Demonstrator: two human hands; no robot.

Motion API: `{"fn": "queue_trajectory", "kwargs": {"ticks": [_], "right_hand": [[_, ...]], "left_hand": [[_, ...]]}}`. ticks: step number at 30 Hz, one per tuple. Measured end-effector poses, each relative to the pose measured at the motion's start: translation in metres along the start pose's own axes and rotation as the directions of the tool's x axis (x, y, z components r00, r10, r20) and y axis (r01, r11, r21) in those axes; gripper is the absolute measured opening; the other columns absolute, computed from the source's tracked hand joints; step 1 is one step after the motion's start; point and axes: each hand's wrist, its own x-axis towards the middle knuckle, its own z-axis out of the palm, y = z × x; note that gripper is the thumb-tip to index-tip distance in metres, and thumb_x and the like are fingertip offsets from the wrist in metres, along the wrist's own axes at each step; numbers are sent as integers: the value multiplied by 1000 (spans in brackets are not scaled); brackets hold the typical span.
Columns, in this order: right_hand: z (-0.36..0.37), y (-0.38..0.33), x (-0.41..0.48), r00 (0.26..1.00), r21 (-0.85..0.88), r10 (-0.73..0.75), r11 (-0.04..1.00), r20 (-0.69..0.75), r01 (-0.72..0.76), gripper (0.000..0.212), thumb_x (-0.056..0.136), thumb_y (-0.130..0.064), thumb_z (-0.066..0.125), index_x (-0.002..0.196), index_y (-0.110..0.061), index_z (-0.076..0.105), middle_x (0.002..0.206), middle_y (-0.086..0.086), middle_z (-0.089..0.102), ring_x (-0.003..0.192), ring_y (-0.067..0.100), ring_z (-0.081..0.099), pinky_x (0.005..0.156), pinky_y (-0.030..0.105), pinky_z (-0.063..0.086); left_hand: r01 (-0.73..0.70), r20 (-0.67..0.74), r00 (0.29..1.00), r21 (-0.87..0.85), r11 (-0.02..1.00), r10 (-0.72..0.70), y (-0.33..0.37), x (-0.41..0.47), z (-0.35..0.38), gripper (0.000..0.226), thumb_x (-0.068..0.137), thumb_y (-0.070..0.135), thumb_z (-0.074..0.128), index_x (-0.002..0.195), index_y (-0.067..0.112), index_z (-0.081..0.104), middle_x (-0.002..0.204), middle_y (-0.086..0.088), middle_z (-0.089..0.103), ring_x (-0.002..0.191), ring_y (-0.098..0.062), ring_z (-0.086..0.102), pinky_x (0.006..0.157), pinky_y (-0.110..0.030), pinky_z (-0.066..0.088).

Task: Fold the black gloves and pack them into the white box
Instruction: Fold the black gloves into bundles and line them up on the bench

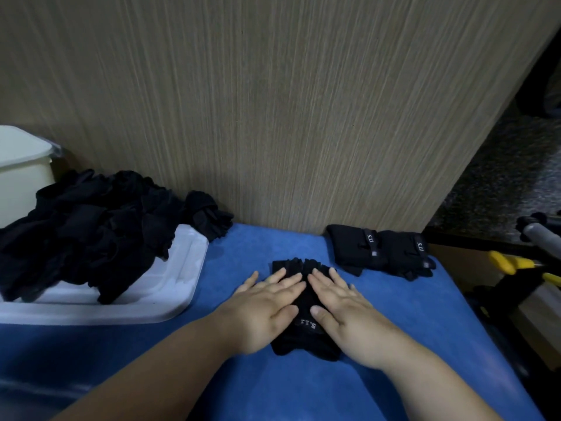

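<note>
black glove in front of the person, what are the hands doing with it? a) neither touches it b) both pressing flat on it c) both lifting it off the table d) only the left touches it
B: the left hand and right hand both lie flat, fingers straight, on the black glove.

Open blue tabletop [239, 253] runs between a white tray [179, 287] at left and two folded gloves [382, 252] at back right, leaving a free lane up to the wood-grain panel [273, 117] that walls off the far edge. A heap of black gloves [85, 229] overflows the tray toward the panel. The left hand [267, 305] and right hand [343, 311], flat on a glove [303, 341], fill the centre. Yellow-handled clutter [510, 262], apparently tools, crowds the right edge.
</note>
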Motion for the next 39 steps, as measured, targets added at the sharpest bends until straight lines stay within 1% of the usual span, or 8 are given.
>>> {"fn": "queue_trajectory", "kwargs": {"ticks": [13, 17, 19, 21, 24, 29, 37, 39], "right_hand": [[-7, 12, -4, 984, -108, 171, 980, 45, -166, 58, 100, -52, 18, 152, -36, -5, 156, -23, -13, 145, 9, -18, 120, 33, -5], [-11, 13, -9, 962, -66, 189, 976, -196, -206, 50, 100, -47, 36, 148, -38, 28, 157, -18, 19, 146, 9, 16, 115, 29, 23], [-15, 14, -11, 902, 6, 179, 981, -392, -192, 39, 94, -36, 52, 134, -37, 51, 143, -16, 46, 132, 9, 42, 103, 26, 38], [-18, 21, -12, 869, 65, 94, 995, -486, -71, 39, 85, -13, 61, 117, -35, 65, 124, -19, 58, 120, 8, 50, 97, 20, 40], [-19, 31, -11, 924, 145, -58, 982, -378, 121, 55, 70, 4, 56, 103, -38, 69, 116, -28, 53, 118, 1, 47, 102, 19, 38], [-13, 36, -11, 993, 225, -98, 968, -70, 111, 68, 64, -17, 63, 116, -58, 47, 136, -27, 40, 132, -10, 31, 109, 9, 22], [-14, 35, -13, 986, 278, -134, 948, -104, 158, 61, 64, -39, 76, 114, -57, 47, 133, -26, 46, 128, -9, 36, 110, 18, 30], [-18, 32, -16, 990, 370, -127, 919, -56, 139, 65, 59, -42, 79, 117, -53, 52, 131, -27, 45, 127, -8, 38, 110, 19, 30]], "left_hand": [[93, 41, 995, 73, 993, -96, -9, -15, -7, 52, 100, 52, 14, 150, 44, 1, 155, 28, -8, 141, 5, -16, 116, -39, -18], [112, -43, 993, 59, 992, -110, -17, -23, -10, 54, 101, 46, 28, 150, 41, 6, 156, 26, -4, 143, 3, -12, 118, -37, -13], [63, -99, 993, -15, 998, -65, -21, -26, -13, 57, 100, 40, 38, 149, 42, 10, 155, 28, -3, 143, 5, -12, 119, -32, -10], [-36, -153, 988, -83, 996, 23, -23, -27, -16, 62, 96, 28, 49, 147, 46, 17, 153, 33, 2, 141, 11, -9, 119, -25, -5], [-128, -188, 978, -195, 972, 91, -21, -26, -16, 74, 82, 3, 54, 137, 48, 37, 144, 38, 22, 136, 19, 4, 112, -8, 5], [-107, -149, 987, -316, 943, 62, -19, -20, -6, 65, 76, 13, 59, 123, 55, 46, 132, 31, 43, 131, 15, 26, 111, -12, 21], [-183, -356, 933, -363, 913, 45, -7, -14, -5, 12, 88, 39, 59, 95, 32, 65, 93, 16, 65, 97, -2, 55, 86, -15, 42], [-131, -364, 930, -466, 875, -55, -2, -15, -7, 23, 89, 41, 54, 91, 21, 66, 88, 5, 67, 87, -10, 60, 82, -29, 47]]}}
